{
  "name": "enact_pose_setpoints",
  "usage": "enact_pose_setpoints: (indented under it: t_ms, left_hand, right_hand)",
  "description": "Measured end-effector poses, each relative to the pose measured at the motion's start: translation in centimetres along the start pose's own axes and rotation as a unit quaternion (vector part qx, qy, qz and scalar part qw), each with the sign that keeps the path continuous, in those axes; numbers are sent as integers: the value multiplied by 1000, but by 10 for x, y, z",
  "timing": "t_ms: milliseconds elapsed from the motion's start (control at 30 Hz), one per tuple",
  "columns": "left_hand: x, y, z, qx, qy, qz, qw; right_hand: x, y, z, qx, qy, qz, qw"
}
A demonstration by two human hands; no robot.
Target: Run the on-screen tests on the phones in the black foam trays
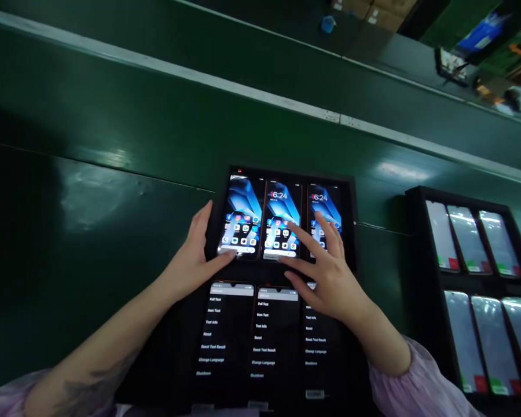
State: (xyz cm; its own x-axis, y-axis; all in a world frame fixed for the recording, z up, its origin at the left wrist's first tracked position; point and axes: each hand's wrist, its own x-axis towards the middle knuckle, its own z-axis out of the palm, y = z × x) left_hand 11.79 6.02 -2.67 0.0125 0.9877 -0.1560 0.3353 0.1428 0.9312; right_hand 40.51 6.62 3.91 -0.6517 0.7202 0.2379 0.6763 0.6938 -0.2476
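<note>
A black tray (349, 231) holds two rows of smartphones. Along its far row, the left phone (244, 202), middle phone (283, 202) and right phone (323, 202) are lit with blue home screens and app icons. My left hand (195, 252) is at the tray's left edge, thumb stretched over the bottom of the left phone and fingers apart from it. Spread fingers of my right hand (330, 272) reach over the middle and right phones; whether they touch is unclear. In the near row, a left phone (223, 336), middle phone (275, 336) and partly hidden right phone (319, 347) show text menus.
On the right stands a second black tray (412, 220) with several phones showing pale screens and red and green corners. A metal strip (243, 90) crosses the green work surface (147, 116). Farther back are a small blue object (328, 24) and cardboard boxes (384, 16).
</note>
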Motion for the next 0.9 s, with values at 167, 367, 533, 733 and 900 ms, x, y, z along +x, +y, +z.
enact_pose_setpoints:
  t_ms: [167, 367, 533, 733, 900]
  left_hand:
    - [-2, -2, 4, 82, 25, 25, 996]
    - [2, -4, 3, 136, 46, 45, 989]
    - [10, 9, 7, 145, 64, -2, 987]
    - [16, 19, 8, 162, 78, -6, 984]
    - [13, 11, 5, 129, 67, 6, 989]
  right_hand:
    - [-4, 8, 10, -30, 47, 62, 997]
    - [-19, 23, -11, 8, 113, 64, 991]
    - [-47, 40, -23, 27, 151, 107, 982]
    - [-55, 41, -17, 5, 135, 101, 986]
    - [-52, 39, -15, -3, 129, 106, 986]
